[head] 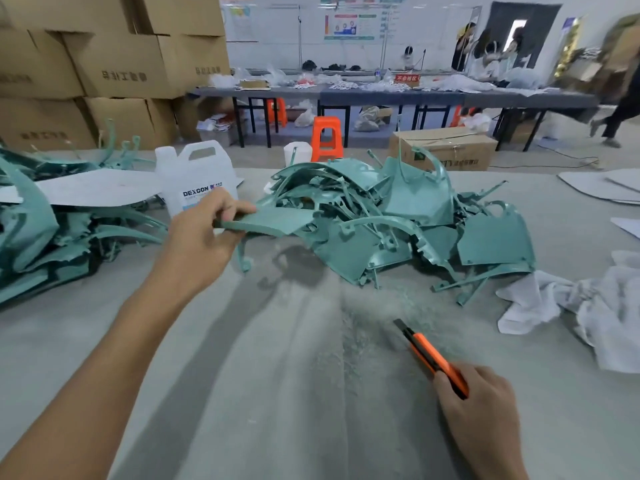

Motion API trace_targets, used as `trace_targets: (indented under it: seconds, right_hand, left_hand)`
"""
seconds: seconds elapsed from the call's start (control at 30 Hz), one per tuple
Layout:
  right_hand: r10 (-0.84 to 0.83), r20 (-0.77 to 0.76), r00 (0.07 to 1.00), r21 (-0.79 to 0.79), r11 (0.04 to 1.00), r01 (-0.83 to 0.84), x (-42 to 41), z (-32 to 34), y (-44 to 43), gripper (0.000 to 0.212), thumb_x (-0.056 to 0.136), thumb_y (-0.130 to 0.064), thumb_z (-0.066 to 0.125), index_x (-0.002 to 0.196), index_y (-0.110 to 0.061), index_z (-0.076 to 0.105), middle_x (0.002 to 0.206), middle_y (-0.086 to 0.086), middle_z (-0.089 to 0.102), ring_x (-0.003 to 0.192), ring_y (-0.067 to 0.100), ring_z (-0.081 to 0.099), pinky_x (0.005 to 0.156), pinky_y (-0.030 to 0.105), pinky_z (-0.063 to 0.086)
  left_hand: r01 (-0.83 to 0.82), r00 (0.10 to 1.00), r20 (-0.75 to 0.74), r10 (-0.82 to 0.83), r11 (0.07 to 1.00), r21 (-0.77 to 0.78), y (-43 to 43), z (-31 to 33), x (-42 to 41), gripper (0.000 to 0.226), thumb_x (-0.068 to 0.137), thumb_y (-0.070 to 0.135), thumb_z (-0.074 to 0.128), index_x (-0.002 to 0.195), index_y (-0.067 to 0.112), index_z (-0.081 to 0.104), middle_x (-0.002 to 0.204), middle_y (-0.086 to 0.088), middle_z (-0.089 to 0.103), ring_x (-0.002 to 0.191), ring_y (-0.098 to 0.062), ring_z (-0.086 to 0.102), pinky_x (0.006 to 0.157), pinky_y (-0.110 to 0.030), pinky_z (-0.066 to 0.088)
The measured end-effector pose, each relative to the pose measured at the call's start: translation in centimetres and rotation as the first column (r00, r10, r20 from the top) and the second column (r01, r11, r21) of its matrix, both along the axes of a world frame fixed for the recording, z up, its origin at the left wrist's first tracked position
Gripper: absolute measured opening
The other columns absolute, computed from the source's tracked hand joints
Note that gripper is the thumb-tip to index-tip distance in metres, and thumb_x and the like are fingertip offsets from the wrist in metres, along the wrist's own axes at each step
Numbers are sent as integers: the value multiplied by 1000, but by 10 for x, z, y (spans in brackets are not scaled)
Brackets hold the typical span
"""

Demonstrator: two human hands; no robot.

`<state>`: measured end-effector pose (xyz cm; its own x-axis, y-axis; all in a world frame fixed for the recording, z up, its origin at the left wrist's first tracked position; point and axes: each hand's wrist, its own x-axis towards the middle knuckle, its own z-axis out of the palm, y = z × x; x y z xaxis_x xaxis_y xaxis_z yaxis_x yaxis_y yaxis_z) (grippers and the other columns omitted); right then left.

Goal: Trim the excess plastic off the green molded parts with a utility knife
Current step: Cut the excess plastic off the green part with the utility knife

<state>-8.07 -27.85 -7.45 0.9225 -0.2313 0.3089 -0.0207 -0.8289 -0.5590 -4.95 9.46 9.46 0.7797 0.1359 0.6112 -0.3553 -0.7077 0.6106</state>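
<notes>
Left hand (204, 233) is pinching a green molded part (277, 221) by its edge, holding it raised at 11 o'clock beside the pile (398, 216) at 12 o'clock, presumably for trimming. Right hand (481, 410), at 5 o'clock, is gripping the utility knife (429, 355), its blade angled away from the body.

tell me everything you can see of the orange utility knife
The orange plastic utility knife is slim, black-edged, with a short dark blade pushed out at its tip. The right hand grips its rear end, fingers curled round it. It slants forward and left over the grey table, toward the heap of green molded parts.
</notes>
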Motion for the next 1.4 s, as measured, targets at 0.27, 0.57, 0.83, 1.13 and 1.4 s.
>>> trace_targets:
  seconds: [0.27, 0.57, 0.83, 1.13, 1.4]
  right_hand:
    - [21, -74, 997, 64, 998, -16, -5, 2, -6, 15, 80, -26, 79, 94, -25, 75, 91, 4, 65, 94, 34, 58, 84, 40, 44]
    - [-15, -132, 991, 360, 931, 62, -3, 7, -11, 24, 89, -33, 71, 111, -24, 69, 105, 5, 58, 102, 32, 59, 81, 38, 41]
    - [-118, -45, 992, 535, 836, 123, -14, 16, -11, 43, 85, -55, 49, 111, -23, 60, 83, 7, 65, 78, 31, 59, 72, 41, 42]
    - [183, -94, 979, 419, 899, -128, -69, 10, 6, 18, 89, -58, 52, 104, -49, 55, 75, -16, 71, 59, 7, 65, 65, 37, 54]
    - [315, -106, 943, 412, 877, -247, -78, 21, 29, 19, 89, -51, 55, 107, -47, 57, 82, -11, 71, 59, 12, 62, 63, 41, 54]
  left_hand:
    - [-181, 915, 404, 2, 897, 403, -50, 80, 6, 29, 65, -15, 46, 68, 12, 36, 92, -11, 69, 93, -30, 54, 78, -28, 34]
    - [-63, 989, 121, 83, 986, -156, -46, 30, -84, 18, 88, 44, 64, 104, 42, 71, 102, 29, 71, 97, -3, 70, 79, -18, 55]
    - [-252, 956, -274, 108, 779, -574, -86, -144, -124, 12, 84, 14, 79, 92, 22, 75, 88, 11, 77, 84, -14, 71, 63, -15, 53]
    - [-97, 971, -229, -72, 757, -646, -93, -154, -127, 32, 80, 41, 75, 110, 35, 69, 103, 4, 75, 92, -7, 70, 74, -15, 53]
    - [-78, 934, -180, -308, 315, -946, -85, -160, -127, 70, 60, 34, 93, 124, 38, 63, 125, 0, 69, 111, -25, 68, 79, -42, 59]
